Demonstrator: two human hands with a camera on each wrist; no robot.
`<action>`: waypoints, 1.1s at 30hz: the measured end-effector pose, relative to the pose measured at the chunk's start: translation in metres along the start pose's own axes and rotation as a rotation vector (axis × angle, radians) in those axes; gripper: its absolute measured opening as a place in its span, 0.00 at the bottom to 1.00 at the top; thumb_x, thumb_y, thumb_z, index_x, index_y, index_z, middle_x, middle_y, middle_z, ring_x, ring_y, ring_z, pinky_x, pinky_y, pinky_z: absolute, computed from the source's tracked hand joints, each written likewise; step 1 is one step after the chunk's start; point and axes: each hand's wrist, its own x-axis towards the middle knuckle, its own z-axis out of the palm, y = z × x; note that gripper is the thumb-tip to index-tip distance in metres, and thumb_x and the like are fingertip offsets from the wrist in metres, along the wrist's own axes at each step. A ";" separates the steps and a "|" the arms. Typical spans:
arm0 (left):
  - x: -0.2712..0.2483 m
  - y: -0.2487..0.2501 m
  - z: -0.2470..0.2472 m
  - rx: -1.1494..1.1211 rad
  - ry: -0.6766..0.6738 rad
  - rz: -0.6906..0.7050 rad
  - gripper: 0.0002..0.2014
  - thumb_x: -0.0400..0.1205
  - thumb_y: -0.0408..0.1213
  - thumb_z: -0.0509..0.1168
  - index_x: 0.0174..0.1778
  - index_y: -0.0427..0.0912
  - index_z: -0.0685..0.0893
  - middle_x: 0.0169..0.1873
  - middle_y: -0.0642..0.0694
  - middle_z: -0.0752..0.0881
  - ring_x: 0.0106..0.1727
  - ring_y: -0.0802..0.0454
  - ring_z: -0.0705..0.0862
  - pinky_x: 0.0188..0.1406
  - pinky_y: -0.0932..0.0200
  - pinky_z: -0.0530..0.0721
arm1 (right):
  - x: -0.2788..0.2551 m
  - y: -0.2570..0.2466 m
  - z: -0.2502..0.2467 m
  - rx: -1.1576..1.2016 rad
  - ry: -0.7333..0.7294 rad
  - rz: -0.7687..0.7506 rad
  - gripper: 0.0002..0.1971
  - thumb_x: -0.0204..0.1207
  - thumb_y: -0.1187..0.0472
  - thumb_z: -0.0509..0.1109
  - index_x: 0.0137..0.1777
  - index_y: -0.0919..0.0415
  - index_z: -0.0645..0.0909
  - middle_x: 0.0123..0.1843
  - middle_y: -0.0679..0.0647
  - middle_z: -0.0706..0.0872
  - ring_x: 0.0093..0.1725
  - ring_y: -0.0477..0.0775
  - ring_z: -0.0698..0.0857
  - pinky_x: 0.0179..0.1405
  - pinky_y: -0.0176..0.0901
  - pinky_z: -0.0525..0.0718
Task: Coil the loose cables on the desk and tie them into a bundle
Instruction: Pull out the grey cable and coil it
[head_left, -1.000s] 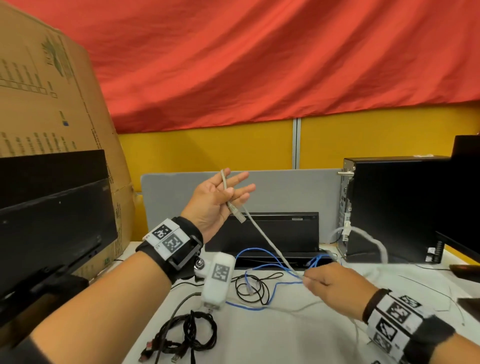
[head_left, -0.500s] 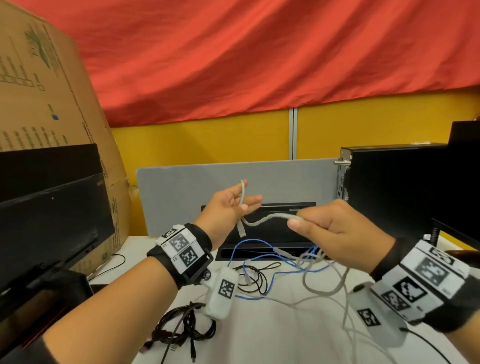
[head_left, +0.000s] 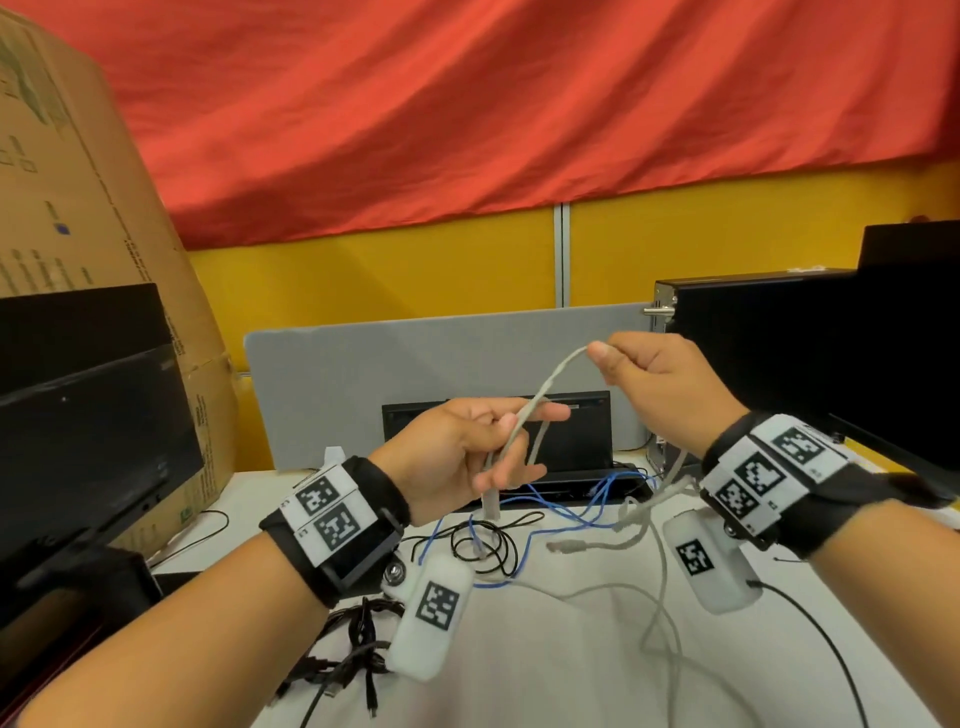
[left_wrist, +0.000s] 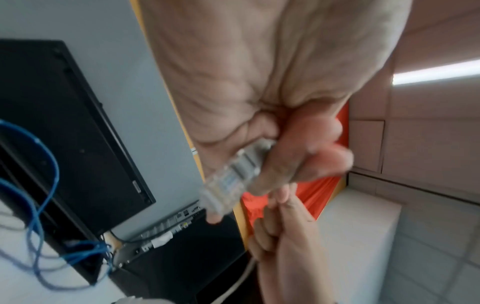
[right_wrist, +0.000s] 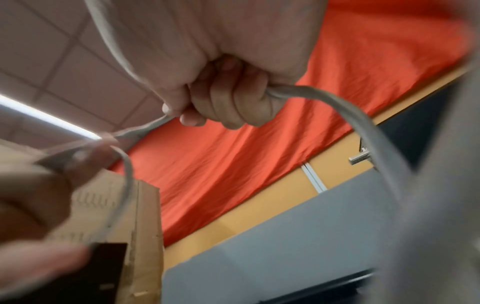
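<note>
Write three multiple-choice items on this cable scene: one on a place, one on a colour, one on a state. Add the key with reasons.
1. Where does the black cable bundle lie?
A. on the desk under the left forearm
B. on the computer tower
C. in the right hand

2. What colour is the cable held by both hands?
A. blue
B. grey
C. black

3. How is the right hand?
A. flat on the desk
B. pinching the cable, raised
C. hanging empty

Key: A, it lies on the white desk; B, the grey cable runs from the left hand to the right; B, thumb and fingers pinch it above the desk.
</note>
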 end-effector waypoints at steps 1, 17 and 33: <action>0.000 0.001 0.002 -0.061 -0.020 0.005 0.20 0.89 0.31 0.48 0.73 0.30 0.76 0.20 0.45 0.75 0.20 0.54 0.73 0.78 0.36 0.68 | 0.000 0.003 0.003 -0.013 -0.007 0.018 0.20 0.83 0.50 0.62 0.34 0.63 0.78 0.24 0.48 0.72 0.24 0.41 0.70 0.29 0.38 0.70; 0.014 0.002 -0.003 -0.238 0.209 0.291 0.24 0.90 0.39 0.52 0.78 0.30 0.58 0.73 0.42 0.80 0.43 0.44 0.92 0.65 0.39 0.83 | -0.040 -0.001 0.067 -0.003 -0.666 0.318 0.10 0.83 0.50 0.62 0.42 0.51 0.78 0.32 0.49 0.79 0.22 0.47 0.79 0.21 0.43 0.83; 0.023 -0.012 0.002 1.483 0.219 -0.009 0.33 0.89 0.41 0.54 0.86 0.48 0.41 0.29 0.50 0.79 0.34 0.47 0.82 0.40 0.50 0.82 | -0.024 -0.003 0.043 0.845 -0.986 0.550 0.11 0.74 0.68 0.69 0.56 0.69 0.81 0.35 0.58 0.82 0.27 0.55 0.86 0.19 0.41 0.84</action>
